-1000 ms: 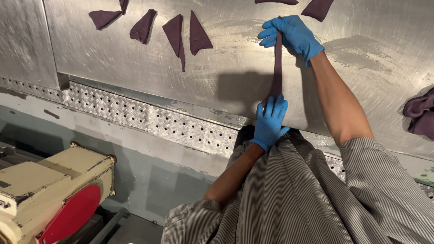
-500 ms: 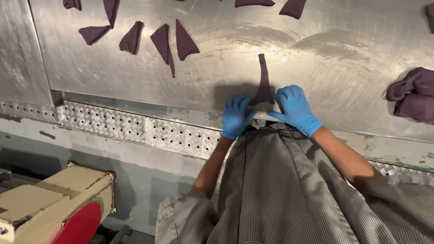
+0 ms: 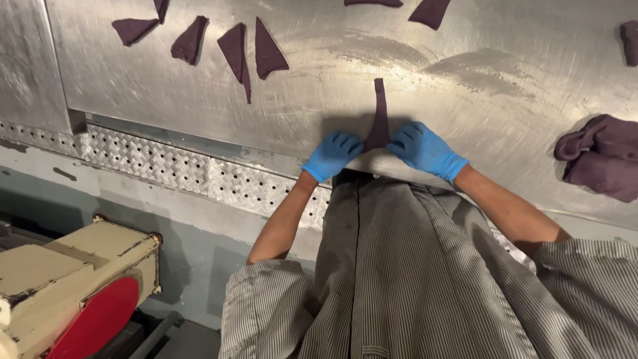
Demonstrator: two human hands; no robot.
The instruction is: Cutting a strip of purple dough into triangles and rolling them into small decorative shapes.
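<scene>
A narrow dark purple cloth strip lies flat on the scratched steel table, pointing away from me. My left hand in a blue glove presses on the strip's wide near end from the left. My right hand, also in a blue glove, presses the same end from the right. Both hands rest at the table's near edge, fingers bent onto the cloth. My striped shirt fills the lower middle.
Several dark purple triangular cloth pieces lie at the far left of the table, more at the top. A bundle of purple cloth sits at the right. A perforated metal strip runs under the edge. A cream machine with a red disc stands lower left.
My right hand came down from the strip's far tip to its near end beside my left hand. The strip now lies flat on the table.
</scene>
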